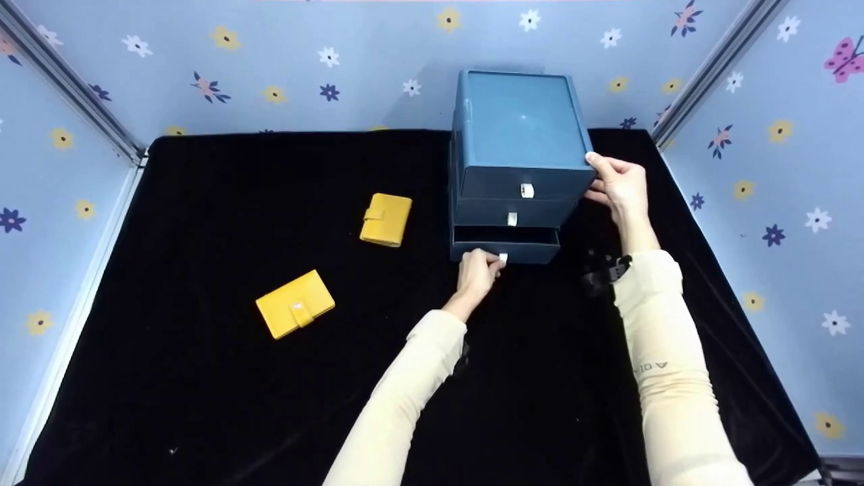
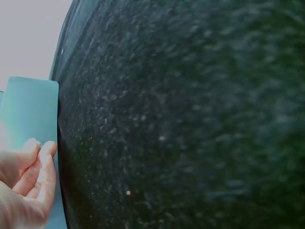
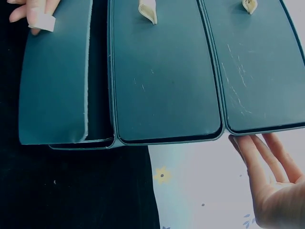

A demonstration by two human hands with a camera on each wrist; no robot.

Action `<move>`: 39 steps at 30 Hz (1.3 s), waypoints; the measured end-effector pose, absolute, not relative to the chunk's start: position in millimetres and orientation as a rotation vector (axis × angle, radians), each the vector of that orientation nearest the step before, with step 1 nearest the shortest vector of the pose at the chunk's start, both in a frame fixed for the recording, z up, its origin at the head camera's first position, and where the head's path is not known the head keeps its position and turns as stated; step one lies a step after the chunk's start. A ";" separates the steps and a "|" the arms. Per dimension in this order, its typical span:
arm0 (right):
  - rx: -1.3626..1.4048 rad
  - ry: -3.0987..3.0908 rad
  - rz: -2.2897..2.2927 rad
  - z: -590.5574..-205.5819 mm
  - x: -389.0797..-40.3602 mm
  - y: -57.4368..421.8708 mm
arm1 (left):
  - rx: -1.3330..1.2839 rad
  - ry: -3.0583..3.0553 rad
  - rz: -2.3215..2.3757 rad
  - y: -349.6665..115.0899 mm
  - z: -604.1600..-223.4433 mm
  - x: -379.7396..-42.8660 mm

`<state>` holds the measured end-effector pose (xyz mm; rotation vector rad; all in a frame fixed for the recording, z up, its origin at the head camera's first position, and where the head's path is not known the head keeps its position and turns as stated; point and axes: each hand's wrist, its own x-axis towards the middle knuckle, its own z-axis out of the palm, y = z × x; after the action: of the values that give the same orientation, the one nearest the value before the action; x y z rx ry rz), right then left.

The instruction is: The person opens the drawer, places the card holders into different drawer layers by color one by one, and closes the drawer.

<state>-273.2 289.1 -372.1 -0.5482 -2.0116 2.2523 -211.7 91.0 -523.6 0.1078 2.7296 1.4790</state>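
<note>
A blue three-drawer cabinet stands at the back, right of the middle. Its bottom drawer is pulled partway out, and a dark gap shows behind its front. The left hand pinches the white pull tab of that drawer between thumb and fingers. With its thumb at the top front corner, the right hand steadies the cabinet; the right wrist view shows its straight fingers against the side wall. Both upper drawers, the middle one and the top one, are closed.
Two yellow wallets lie on the black cloth left of the cabinet: one close to it, another farther left and nearer the front. Flower-patterned panels enclose the back and both sides.
</note>
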 end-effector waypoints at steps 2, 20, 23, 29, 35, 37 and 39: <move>-0.546 -2.018 2.253 -372.1 -272.6 288.9 | 0.120 2.717 1.493 89.9 -524.3 -208.0; -0.513 -2.001 2.254 -371.1 -270.6 287.6 | 0.237 2.667 1.488 86.9 -523.8 -172.3; -0.513 -1.999 2.258 -370.7 -270.8 287.0 | 0.266 2.656 1.485 86.6 -524.2 -165.8; -0.519 -2.003 2.248 -371.5 -271.8 286.8 | 0.300 2.658 1.452 86.4 -525.5 -152.9; -0.531 -2.005 2.246 -371.3 -271.9 287.1 | 0.338 2.664 1.447 86.8 -526.3 -141.4; -0.535 -2.002 2.252 -371.2 -272.0 287.4 | 0.347 2.666 1.441 86.8 -526.3 -137.7; -0.538 -1.994 2.263 -371.1 -272.0 287.6 | 0.350 2.666 1.434 86.5 -526.3 -134.0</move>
<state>-272.0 287.6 -371.1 -0.5384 -1.9944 2.2630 -134.0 86.5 -526.3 0.3501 2.6656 1.4342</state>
